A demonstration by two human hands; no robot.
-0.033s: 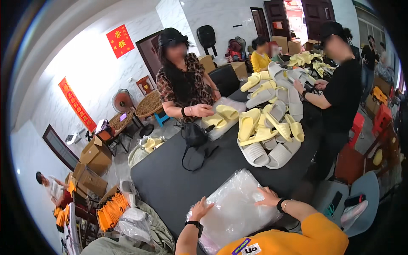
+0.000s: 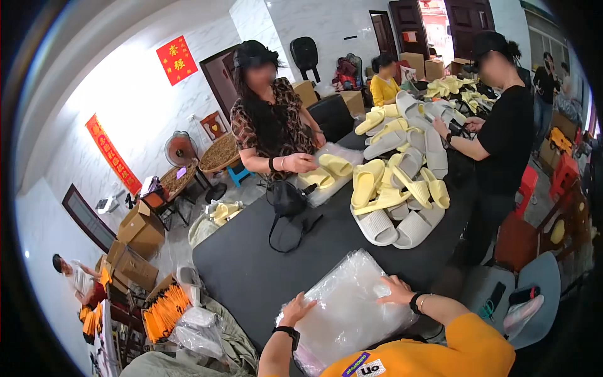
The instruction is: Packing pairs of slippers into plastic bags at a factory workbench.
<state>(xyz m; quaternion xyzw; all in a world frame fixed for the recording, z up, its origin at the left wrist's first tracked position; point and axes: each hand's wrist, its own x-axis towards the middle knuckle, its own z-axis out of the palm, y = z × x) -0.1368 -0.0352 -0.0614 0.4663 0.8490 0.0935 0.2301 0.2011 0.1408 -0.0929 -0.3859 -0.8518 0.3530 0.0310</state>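
A stack of clear plastic bags (image 2: 352, 308) lies on the black table (image 2: 251, 276) right in front of me. At the stack's left edge rests my left hand (image 2: 296, 310), its fingers stretched out over the plastic. My right hand (image 2: 397, 293) lies on the right side of the stack with fingers apart, touching the top. Neither hand grips anything. Beyond the bags is a heap of slippers, some yellow (image 2: 367, 182) and some grey (image 2: 375, 227). Whether the bags are loose sheets or bundled, I cannot tell.
A small black backpack (image 2: 287, 200) with a loose strap sits left of the slippers. Across the table, a person (image 2: 270, 119) stands by bagged yellow slippers (image 2: 336, 165). At right, a person in black (image 2: 505, 125) handles slippers. Grey chairs (image 2: 540, 301) stand at my right.
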